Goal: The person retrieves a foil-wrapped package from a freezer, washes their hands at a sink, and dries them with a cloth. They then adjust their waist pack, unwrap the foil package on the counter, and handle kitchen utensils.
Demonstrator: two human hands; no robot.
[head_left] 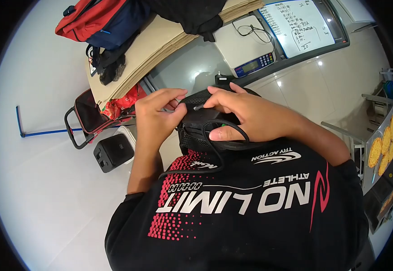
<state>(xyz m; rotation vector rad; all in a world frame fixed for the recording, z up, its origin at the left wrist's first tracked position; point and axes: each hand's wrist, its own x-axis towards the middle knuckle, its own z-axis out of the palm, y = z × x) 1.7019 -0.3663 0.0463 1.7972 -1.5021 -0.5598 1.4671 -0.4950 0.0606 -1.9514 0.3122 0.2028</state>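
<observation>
A black mesh-sided bag (195,118) rests against the front of my black shirt. My left hand (158,108) is at the bag's left end, thumb and curled fingers pinched together at its edge; whatever is between them is too small to make out. From the right, my right hand (246,113) wraps over the bag, with its thumb on the near side and its fingers across the top. A small grey piece (198,107) shows beside the right fingertips. Looping out below the right thumb, a black cable (221,160) runs left across the shirt.
Ahead, a scale (253,61) and a whiteboard (298,27) with handwriting lie on a glass-topped surface, a black adapter (223,78) near its edge. A red and navy backpack (108,22) sits on stacked boards (149,54). A black speaker-like box (114,151) stands lower left.
</observation>
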